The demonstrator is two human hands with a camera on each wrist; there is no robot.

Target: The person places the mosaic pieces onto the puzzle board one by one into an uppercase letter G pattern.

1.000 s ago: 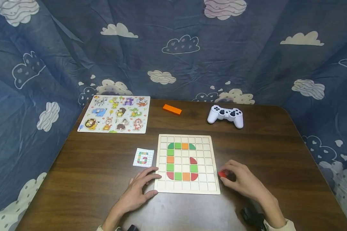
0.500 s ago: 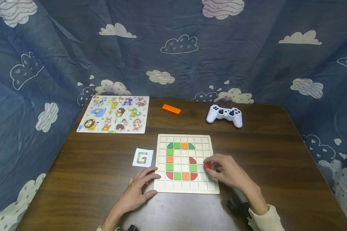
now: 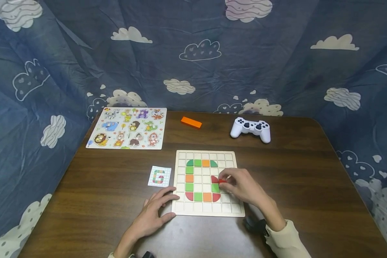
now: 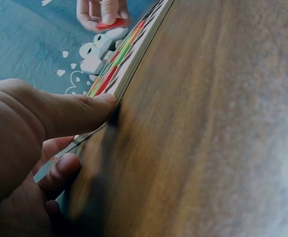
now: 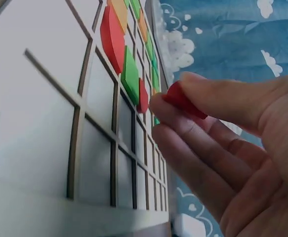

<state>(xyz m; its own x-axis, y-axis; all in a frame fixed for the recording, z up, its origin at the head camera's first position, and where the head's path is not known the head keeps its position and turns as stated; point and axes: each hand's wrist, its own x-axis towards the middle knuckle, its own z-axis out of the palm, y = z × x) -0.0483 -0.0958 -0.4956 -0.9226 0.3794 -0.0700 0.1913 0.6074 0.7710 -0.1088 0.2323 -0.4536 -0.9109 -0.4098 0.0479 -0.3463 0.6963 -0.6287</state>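
Note:
Between thumb and fingertips my right hand [image 3: 245,188] pinches a small red tile [image 5: 185,101]. It hovers over the right part of a wooden grid board [image 3: 229,208], beside a red quarter-round tile [image 3: 214,178] and above a green tile [image 3: 215,187]. Green, orange and red tiles sit in the grid and form an open loop. At the board's left edge rests my left hand [image 3: 149,215]; its thumb [image 4: 89,113] touches the side, with the fingers loosely extended. A small pattern card [image 3: 159,176] showing a similar coloured shape lies just left of the board.
An animal picture board [image 3: 127,128] lies at the back left. Behind the grid board are an orange block [image 3: 191,122] and a white game controller [image 3: 251,129]. A blue cloud-patterned cloth [image 3: 271,71] hangs behind the wooden table [image 3: 296,161].
From beside the board's right edge, my right hand has moved left and slightly away from me, carrying the red tile over the grid. My left hand stays at the left edge.

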